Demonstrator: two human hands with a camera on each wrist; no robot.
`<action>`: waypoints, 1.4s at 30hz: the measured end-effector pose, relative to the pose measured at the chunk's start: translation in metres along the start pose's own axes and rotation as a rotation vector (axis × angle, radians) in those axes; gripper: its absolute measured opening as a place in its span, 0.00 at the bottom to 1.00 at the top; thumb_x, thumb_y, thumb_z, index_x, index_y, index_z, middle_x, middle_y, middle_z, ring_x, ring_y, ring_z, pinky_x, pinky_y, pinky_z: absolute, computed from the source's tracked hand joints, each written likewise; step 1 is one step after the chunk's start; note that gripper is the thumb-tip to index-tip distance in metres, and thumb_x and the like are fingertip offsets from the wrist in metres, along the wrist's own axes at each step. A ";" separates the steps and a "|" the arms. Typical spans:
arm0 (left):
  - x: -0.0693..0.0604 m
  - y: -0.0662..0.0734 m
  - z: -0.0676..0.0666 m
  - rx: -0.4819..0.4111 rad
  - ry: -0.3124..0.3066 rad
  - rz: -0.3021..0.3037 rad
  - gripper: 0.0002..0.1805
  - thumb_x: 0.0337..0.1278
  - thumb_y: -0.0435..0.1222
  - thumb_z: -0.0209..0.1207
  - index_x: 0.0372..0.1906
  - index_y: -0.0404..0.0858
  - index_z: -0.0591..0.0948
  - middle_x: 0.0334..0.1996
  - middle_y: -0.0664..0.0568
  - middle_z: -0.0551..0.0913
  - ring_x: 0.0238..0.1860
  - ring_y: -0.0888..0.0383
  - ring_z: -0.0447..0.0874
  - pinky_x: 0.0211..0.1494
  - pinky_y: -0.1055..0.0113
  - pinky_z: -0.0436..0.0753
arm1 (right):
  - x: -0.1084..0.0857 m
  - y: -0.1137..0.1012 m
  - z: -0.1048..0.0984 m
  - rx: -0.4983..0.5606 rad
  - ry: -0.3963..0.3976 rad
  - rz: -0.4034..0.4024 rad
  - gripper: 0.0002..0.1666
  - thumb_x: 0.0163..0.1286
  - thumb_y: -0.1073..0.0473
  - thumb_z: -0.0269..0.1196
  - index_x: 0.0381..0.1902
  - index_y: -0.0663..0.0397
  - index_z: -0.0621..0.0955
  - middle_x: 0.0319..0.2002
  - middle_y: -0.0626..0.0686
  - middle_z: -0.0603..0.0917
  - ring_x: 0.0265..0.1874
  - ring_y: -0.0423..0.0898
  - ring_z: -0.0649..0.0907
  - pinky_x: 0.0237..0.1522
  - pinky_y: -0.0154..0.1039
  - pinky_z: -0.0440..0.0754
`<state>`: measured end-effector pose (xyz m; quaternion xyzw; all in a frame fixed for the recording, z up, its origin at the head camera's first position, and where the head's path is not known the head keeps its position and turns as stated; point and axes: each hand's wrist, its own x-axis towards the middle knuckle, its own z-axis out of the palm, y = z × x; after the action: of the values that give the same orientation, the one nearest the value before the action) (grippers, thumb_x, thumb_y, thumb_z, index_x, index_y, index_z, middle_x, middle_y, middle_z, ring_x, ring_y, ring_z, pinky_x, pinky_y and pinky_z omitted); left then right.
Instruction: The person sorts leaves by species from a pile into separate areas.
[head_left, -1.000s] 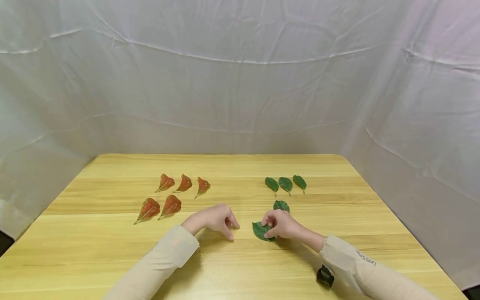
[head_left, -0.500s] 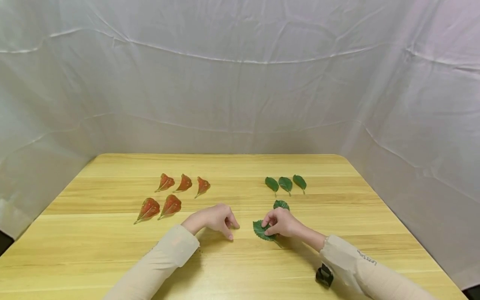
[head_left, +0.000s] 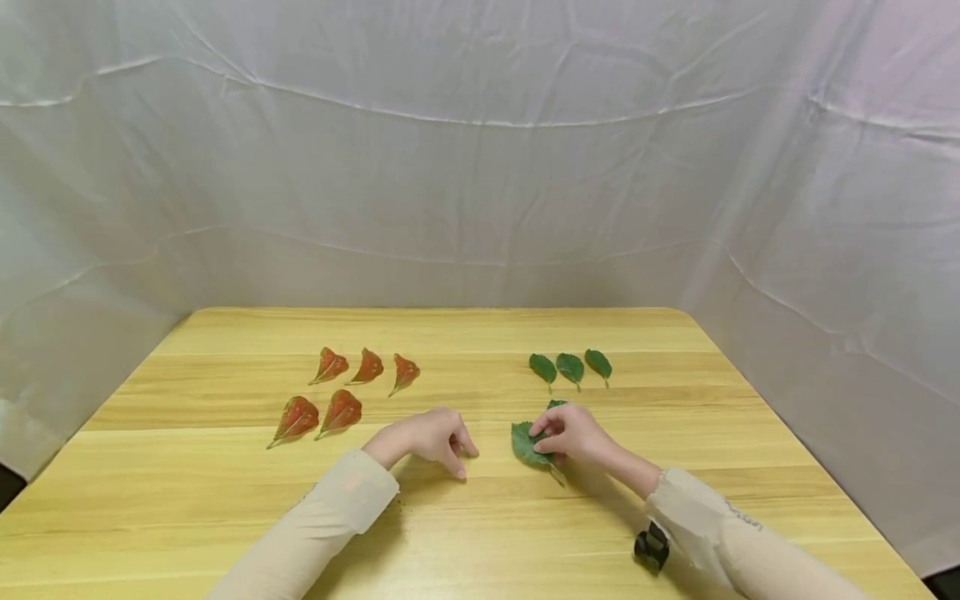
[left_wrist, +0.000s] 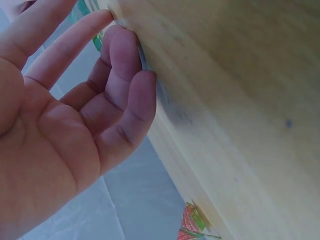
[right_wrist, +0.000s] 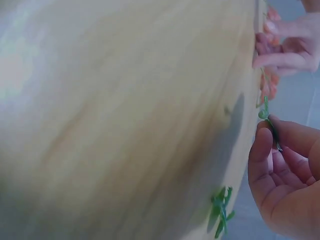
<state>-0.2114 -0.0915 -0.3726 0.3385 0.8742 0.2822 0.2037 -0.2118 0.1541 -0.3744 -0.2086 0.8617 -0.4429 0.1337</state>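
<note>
My right hand (head_left: 581, 437) pinches a green leaf (head_left: 527, 447) with a serrated edge between thumb and fingers, its stem pointing toward me. In the right wrist view the leaf (right_wrist: 272, 131) shows nearly edge-on, lifted off the tabletop. Another green leaf (head_left: 557, 403) lies just beyond, mostly hidden behind the hand. Left of the held leaf, my left hand (head_left: 431, 437) rests on the table with loosely bent fingers. Its palm (left_wrist: 55, 135) faces the left wrist camera and holds nothing.
Three green leaves (head_left: 571, 368) lie in a row at the back right of the wooden table (head_left: 480, 542). Three red leaves (head_left: 367, 367) form a row at the back left, with two larger red ones (head_left: 342, 411) in front. White sheeting (head_left: 480, 183) surrounds the far sides.
My right hand has raised the green leaf slightly and turned it, shifting a little away from me and right; it now covers more of the leaf beyond. The left hand stays still.
</note>
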 end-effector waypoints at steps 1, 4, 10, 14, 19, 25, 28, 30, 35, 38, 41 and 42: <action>0.000 0.000 0.000 -0.005 -0.002 -0.003 0.16 0.37 0.30 0.68 0.38 0.31 0.83 0.12 0.57 0.72 0.15 0.67 0.58 0.20 0.76 0.61 | 0.000 0.000 -0.002 0.009 0.005 0.000 0.07 0.52 0.72 0.64 0.32 0.68 0.80 0.20 0.50 0.77 0.13 0.43 0.76 0.17 0.38 0.77; 0.000 0.000 0.001 -0.017 -0.003 -0.018 0.15 0.37 0.30 0.68 0.38 0.31 0.83 0.13 0.56 0.73 0.14 0.66 0.58 0.20 0.76 0.61 | -0.001 0.002 -0.008 0.025 0.023 0.001 0.08 0.52 0.72 0.64 0.32 0.69 0.80 0.21 0.51 0.76 0.15 0.45 0.76 0.18 0.40 0.78; -0.002 0.002 0.001 -0.022 0.003 -0.021 0.15 0.37 0.28 0.68 0.38 0.31 0.83 0.13 0.56 0.72 0.14 0.66 0.57 0.19 0.76 0.61 | -0.003 0.008 -0.019 0.030 0.058 0.030 0.08 0.53 0.72 0.63 0.33 0.71 0.79 0.21 0.51 0.76 0.15 0.47 0.77 0.19 0.43 0.78; -0.003 0.002 0.002 -0.029 0.006 -0.009 0.15 0.37 0.28 0.68 0.38 0.30 0.83 0.10 0.57 0.67 0.13 0.65 0.56 0.18 0.75 0.59 | -0.005 0.013 -0.025 0.020 0.110 0.069 0.10 0.53 0.72 0.63 0.35 0.71 0.79 0.22 0.51 0.75 0.15 0.45 0.76 0.20 0.41 0.78; -0.003 0.003 0.002 -0.023 0.007 -0.012 0.15 0.37 0.28 0.68 0.38 0.30 0.83 0.10 0.57 0.67 0.13 0.65 0.55 0.18 0.75 0.59 | -0.006 0.018 -0.032 0.002 0.179 0.109 0.12 0.53 0.71 0.63 0.38 0.70 0.79 0.26 0.53 0.76 0.17 0.45 0.77 0.21 0.41 0.78; -0.003 0.003 0.002 -0.018 0.005 -0.022 0.16 0.36 0.28 0.68 0.38 0.31 0.83 0.16 0.57 0.75 0.15 0.65 0.58 0.19 0.76 0.61 | -0.007 0.026 -0.042 -0.007 0.207 0.132 0.14 0.54 0.73 0.62 0.41 0.72 0.78 0.31 0.56 0.78 0.20 0.46 0.78 0.23 0.41 0.78; -0.002 0.003 0.002 -0.016 0.004 -0.020 0.16 0.36 0.28 0.68 0.38 0.31 0.83 0.18 0.56 0.78 0.15 0.65 0.58 0.19 0.75 0.61 | -0.006 0.032 -0.046 -0.017 0.222 0.144 0.15 0.55 0.73 0.61 0.42 0.73 0.77 0.31 0.57 0.78 0.21 0.46 0.78 0.23 0.41 0.78; -0.002 0.003 0.003 -0.017 0.002 -0.021 0.15 0.36 0.28 0.68 0.37 0.31 0.83 0.20 0.55 0.79 0.15 0.65 0.58 0.19 0.75 0.61 | -0.005 0.035 -0.050 -0.030 0.231 0.148 0.14 0.56 0.74 0.60 0.42 0.73 0.77 0.31 0.57 0.78 0.21 0.46 0.78 0.23 0.40 0.78; -0.002 0.003 0.001 -0.018 0.002 -0.022 0.15 0.36 0.28 0.68 0.38 0.31 0.83 0.24 0.53 0.81 0.16 0.65 0.60 0.20 0.76 0.62 | -0.004 0.039 -0.059 -0.046 0.235 0.166 0.15 0.56 0.75 0.59 0.43 0.74 0.76 0.30 0.57 0.78 0.21 0.45 0.78 0.23 0.39 0.78; -0.002 0.004 0.000 -0.014 0.005 -0.017 0.15 0.36 0.29 0.68 0.37 0.31 0.83 0.22 0.55 0.80 0.16 0.66 0.60 0.20 0.76 0.62 | -0.003 0.040 -0.062 -0.058 0.226 0.184 0.15 0.55 0.76 0.59 0.43 0.76 0.75 0.29 0.57 0.78 0.20 0.45 0.78 0.23 0.39 0.78; -0.002 0.004 -0.001 -0.010 0.007 -0.011 0.16 0.36 0.29 0.68 0.37 0.31 0.83 0.20 0.57 0.78 0.16 0.66 0.60 0.20 0.76 0.62 | -0.002 0.044 -0.064 -0.067 0.211 0.201 0.16 0.54 0.77 0.58 0.43 0.77 0.74 0.29 0.58 0.77 0.20 0.45 0.78 0.23 0.39 0.79; -0.002 0.003 -0.001 -0.009 0.008 -0.009 0.16 0.36 0.29 0.68 0.37 0.31 0.83 0.20 0.57 0.78 0.16 0.66 0.60 0.20 0.76 0.62 | -0.002 0.045 -0.065 -0.064 0.209 0.212 0.16 0.54 0.77 0.58 0.43 0.77 0.74 0.29 0.58 0.77 0.19 0.45 0.78 0.24 0.39 0.79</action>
<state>-0.2090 -0.0910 -0.3697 0.3325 0.8752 0.2867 0.2031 -0.2479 0.2242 -0.3738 -0.0733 0.9018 -0.4179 0.0824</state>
